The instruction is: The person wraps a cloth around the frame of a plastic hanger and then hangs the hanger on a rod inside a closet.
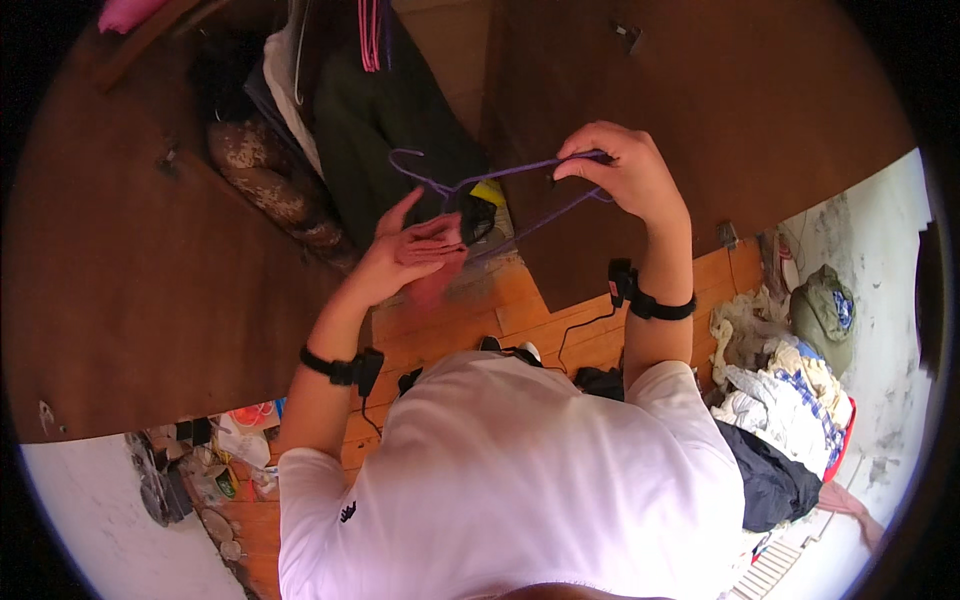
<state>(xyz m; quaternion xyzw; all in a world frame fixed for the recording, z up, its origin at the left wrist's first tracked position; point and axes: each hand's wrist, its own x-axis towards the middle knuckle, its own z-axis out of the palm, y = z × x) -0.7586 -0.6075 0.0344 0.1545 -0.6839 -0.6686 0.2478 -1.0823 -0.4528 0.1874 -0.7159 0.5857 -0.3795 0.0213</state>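
A thin purple clothes hanger [515, 172] is held up before an open wardrobe, its hook pointing left. My right hand [630, 172] pinches the hanger's right end between thumb and fingers. At the hanger's left part is my left hand [385, 262], closed on a small reddish-pink cloth [432, 285] that is smeared by motion. The left end of the hanger is hidden behind that hand and the cloth. Black bands with small boxes sit on both my forearms.
Brown wardrobe doors stand open at left [150, 280] and right [650, 90]. Dark green clothing [385, 120] and pink hangers [370, 35] hang between them. A heap of clothes [780, 405] lies at right, with clutter [225, 450] on the wooden floor at lower left.
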